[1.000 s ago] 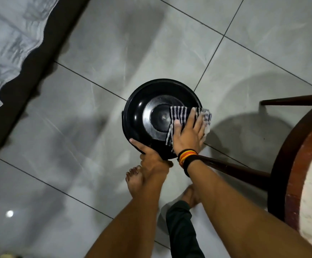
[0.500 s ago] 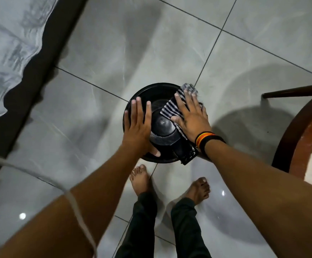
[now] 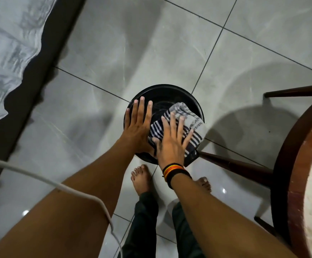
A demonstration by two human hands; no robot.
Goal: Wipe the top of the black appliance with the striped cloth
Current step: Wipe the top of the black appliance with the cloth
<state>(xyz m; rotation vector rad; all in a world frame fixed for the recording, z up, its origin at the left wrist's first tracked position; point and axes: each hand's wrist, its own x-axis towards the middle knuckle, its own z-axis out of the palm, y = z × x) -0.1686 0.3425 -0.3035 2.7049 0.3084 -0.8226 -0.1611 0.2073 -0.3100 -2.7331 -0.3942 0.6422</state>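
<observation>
The round black appliance (image 3: 162, 94) stands on the tiled floor just ahead of my bare feet. The black-and-white striped cloth (image 3: 185, 116) lies spread over the right half of its top. My right hand (image 3: 172, 140), with a banded wristband, presses flat on the cloth, fingers apart. My left hand (image 3: 137, 125) rests flat on the left side of the lid, fingers stretched, holding nothing. Most of the lid's centre is hidden under the hands and cloth.
A dark wooden round table (image 3: 300, 174) with slanted legs (image 3: 235, 164) stands close on the right. A grey fabric-covered edge (image 3: 12, 53) runs along the left. A white cable (image 3: 58, 185) crosses my left forearm. Grey tile floor (image 3: 133, 43) lies beyond.
My right hand has slid the cloth from the far right rim back toward the near right side. My left hand stays flat on the lid's left.
</observation>
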